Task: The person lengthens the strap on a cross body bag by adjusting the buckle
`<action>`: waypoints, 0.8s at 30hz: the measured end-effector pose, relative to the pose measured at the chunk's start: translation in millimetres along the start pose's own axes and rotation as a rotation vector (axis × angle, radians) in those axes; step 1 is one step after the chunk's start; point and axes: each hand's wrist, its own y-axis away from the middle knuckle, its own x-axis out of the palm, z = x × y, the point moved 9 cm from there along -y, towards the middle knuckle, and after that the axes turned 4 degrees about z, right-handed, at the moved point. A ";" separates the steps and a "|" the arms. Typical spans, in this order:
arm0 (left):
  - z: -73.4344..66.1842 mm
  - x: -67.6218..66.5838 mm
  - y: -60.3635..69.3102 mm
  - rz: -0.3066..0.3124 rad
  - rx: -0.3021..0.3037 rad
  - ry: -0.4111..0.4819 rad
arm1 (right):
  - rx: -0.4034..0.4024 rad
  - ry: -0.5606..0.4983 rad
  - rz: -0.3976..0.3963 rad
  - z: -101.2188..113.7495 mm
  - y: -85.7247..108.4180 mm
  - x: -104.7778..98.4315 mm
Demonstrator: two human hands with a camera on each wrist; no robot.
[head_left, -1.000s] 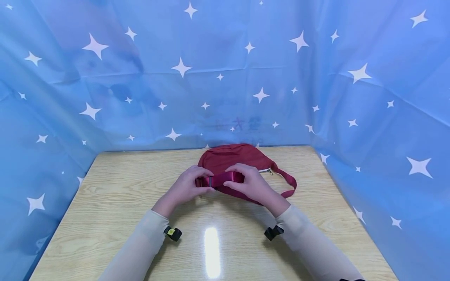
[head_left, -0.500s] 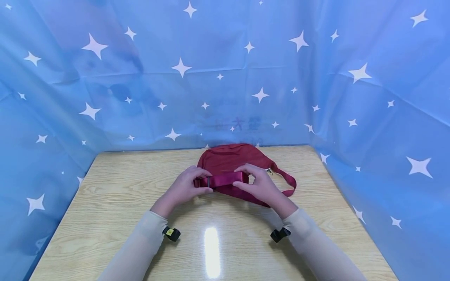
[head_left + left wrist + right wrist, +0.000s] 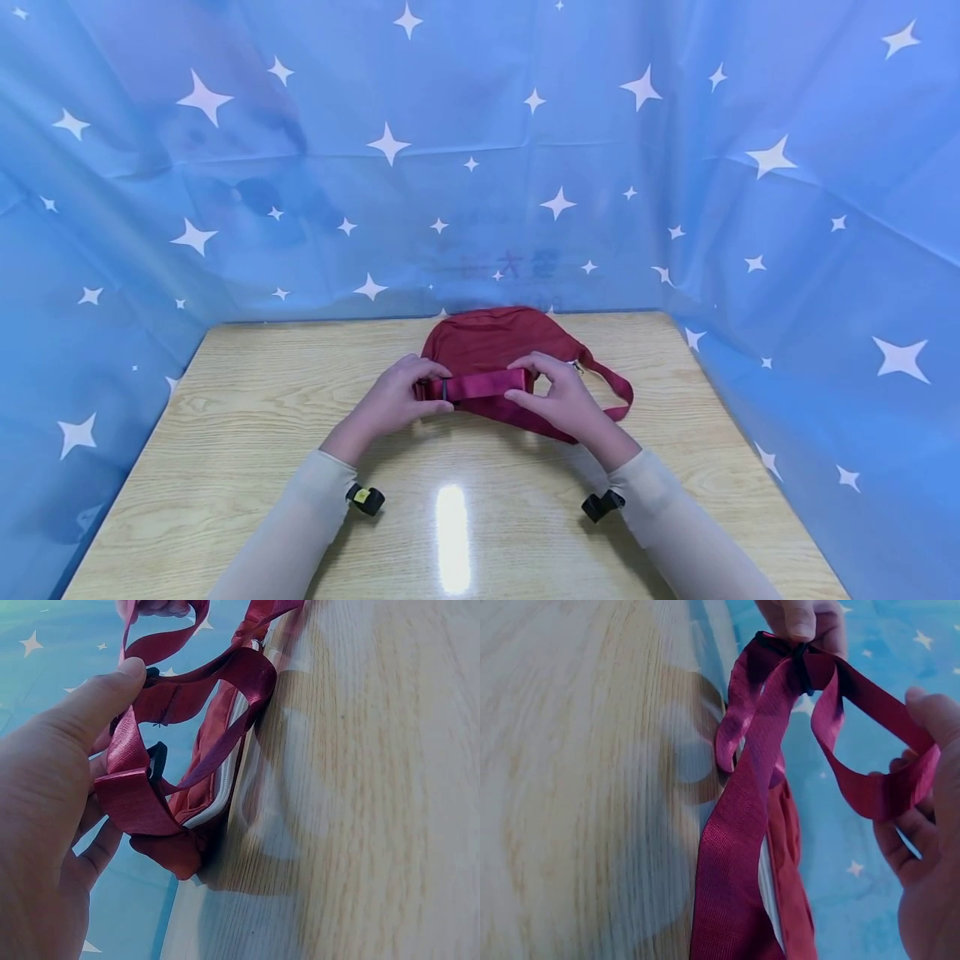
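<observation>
A dark red waist bag (image 3: 498,337) lies on the table, its white zipper (image 3: 227,772) showing in the left wrist view. Above its near side a red webbing strap (image 3: 483,384) is stretched between both hands. My left hand (image 3: 393,400) pinches the strap beside a black strap slider (image 3: 804,671). A second black plastic piece (image 3: 157,760) sits on the webbing close to the left fingers. The right hand (image 3: 557,398) grips the far bend of a strap loop, thumb on one side and fingers on the other. Part of the bag is hidden behind hands and strap.
The wooden table (image 3: 300,367) has a bright light reflection near its front. Another length of strap (image 3: 618,387) curves on the tabletop right of the bag. A blue curtain with white stars (image 3: 480,167) stands behind and along both sides.
My right hand has moved a little to the right, drawing the strap loop longer. The left hand has stayed almost in place on the strap, and the bag has hardly moved.
</observation>
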 end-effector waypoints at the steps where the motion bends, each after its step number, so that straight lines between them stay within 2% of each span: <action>1: 0.0 0.1 0.0 0.001 -0.002 0.000 | 0.007 0.002 0.004 -0.9 0.4 0.0; 8: -0.5 0.5 0.1 0.000 -0.007 -0.007 | 0.052 0.044 0.057 -8.6 6.6 -0.9; 13: 0.0 1.2 0.1 0.009 -0.017 -0.002 | 0.119 0.093 0.072 -20.7 24.7 -5.8; 16: 0.7 1.5 0.0 0.015 -0.023 0.002 | 0.178 0.195 0.104 -30.5 37.9 -4.6; 20: 1.5 2.2 0.4 0.018 -0.022 -0.005 | 0.247 0.414 0.219 -37.5 50.5 8.1; 24: 2.5 2.7 0.2 0.011 -0.016 -0.007 | 0.244 0.545 0.271 -36.8 54.2 19.5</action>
